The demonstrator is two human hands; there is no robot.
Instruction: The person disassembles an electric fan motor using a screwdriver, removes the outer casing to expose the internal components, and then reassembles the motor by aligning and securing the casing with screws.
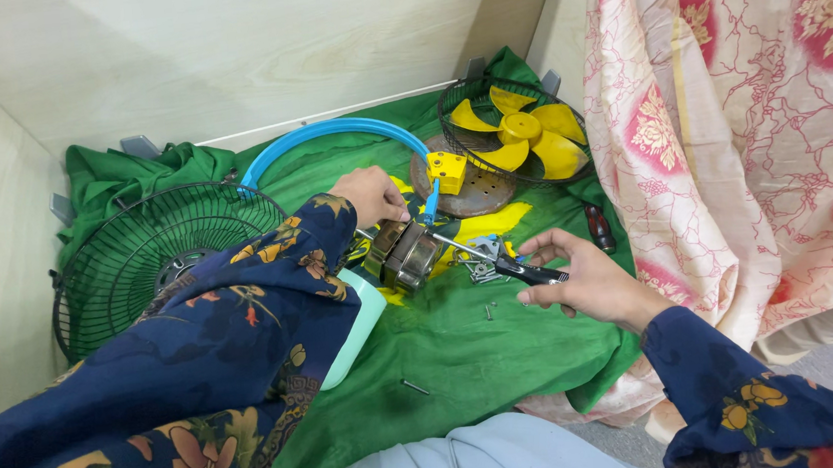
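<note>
Grasping a black-handled screwdriver (530, 271), the right grip (582, 285) points its shaft left into the metal fan motor (406, 253). The left grip (370, 196) is clenched on the motor's far side, steadying it. Just below the tool, loose screws (490, 309) lie on the green cloth (457, 351). Beyond the grips rests a yellow fan blade (520, 135) in a wire guard (485, 97).

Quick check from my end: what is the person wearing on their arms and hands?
Both arms wear long, loose dark navy sleeves printed with orange, yellow and red flowers. The left hand and right hand are bare: no gloves, and no rings or watch visible.
</note>
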